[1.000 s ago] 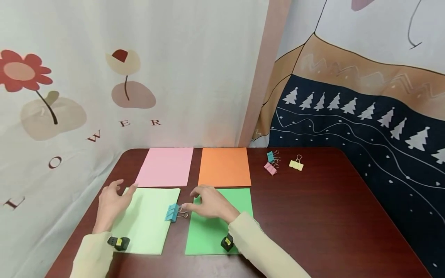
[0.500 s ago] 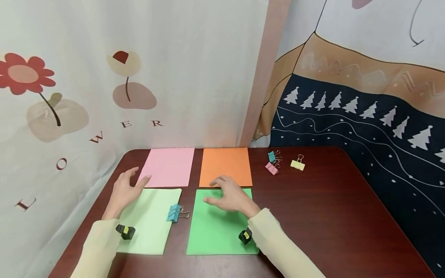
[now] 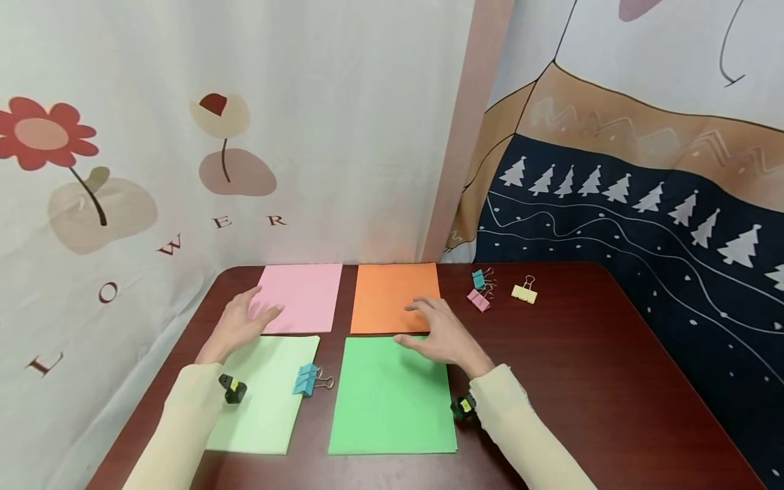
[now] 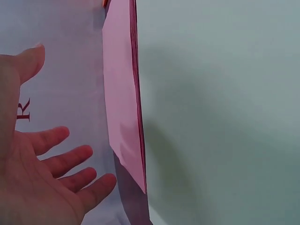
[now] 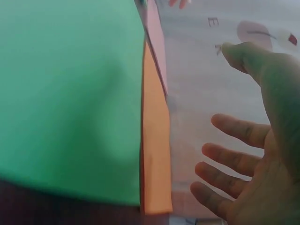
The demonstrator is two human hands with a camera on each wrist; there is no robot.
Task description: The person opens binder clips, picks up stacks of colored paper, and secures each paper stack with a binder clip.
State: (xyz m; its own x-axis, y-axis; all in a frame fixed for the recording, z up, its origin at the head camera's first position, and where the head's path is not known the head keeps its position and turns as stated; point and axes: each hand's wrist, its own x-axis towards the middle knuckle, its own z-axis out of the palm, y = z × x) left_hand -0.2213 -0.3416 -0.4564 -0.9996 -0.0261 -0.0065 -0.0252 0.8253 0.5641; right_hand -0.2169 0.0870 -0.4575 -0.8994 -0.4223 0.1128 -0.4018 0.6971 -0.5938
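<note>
My left hand [image 3: 239,325] hovers with spread fingers over the near left corner of the pink paper stack [image 3: 305,292], holding nothing. Below that wrist lies the pale green paper stack [image 3: 269,401], with a blue binder clip [image 3: 305,380] gripping its right edge. The clip's wire handles point right. Over the line between the orange paper [image 3: 392,292] and the green paper stack [image 3: 392,408] is my right hand [image 3: 446,335]. Its fingers are relaxed, and the right wrist view shows the palm [image 5: 262,187] bare.
Toward the back right of the dark wooden table [image 3: 582,381] lie a small blue binder clip [image 3: 478,279], a pink one [image 3: 478,301] and a yellow one [image 3: 524,293]. Printed curtains [image 3: 343,136] hang right behind the table's far edge.
My right hand has left the blue clip's handles and moved right across the green paper. My left hand has shifted forward and right toward the pink stack. The papers and clips stay put.
</note>
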